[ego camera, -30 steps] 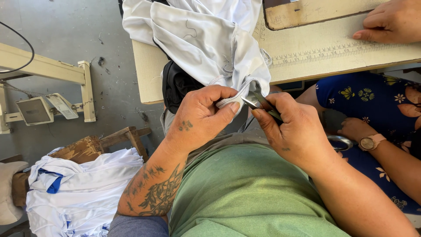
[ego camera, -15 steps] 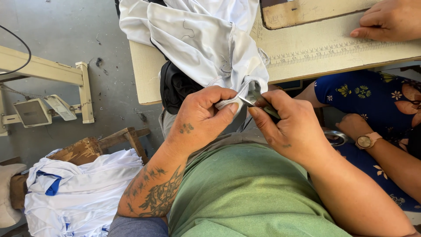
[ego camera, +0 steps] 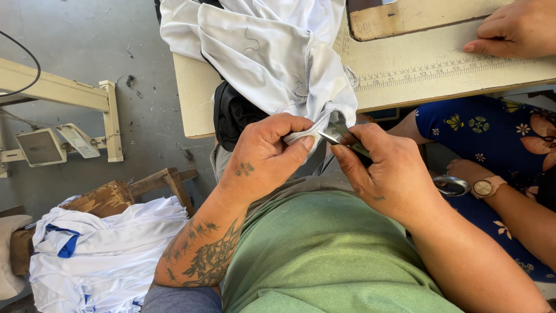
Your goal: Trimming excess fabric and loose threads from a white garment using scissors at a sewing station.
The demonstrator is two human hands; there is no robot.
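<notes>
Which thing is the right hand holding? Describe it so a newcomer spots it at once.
Start at the pale sewing table with a white garment draped over its edge. Follow the cloth down to the hem, which the left hand pinches. There the right hand holds small metal thread snips, blades at the hem: the only shiny metal tool among soft cloth.

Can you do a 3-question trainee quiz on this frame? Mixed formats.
1. True or false: the left hand pinches the hem of the white garment.
2. What does the right hand hold at that hem? A) metal snips B) a pencil C) a tape roll
3. Fill in: the garment hangs off the edge of the ___.

Key: 1 true; 2 A, the metal snips; 3 sewing table.
</notes>
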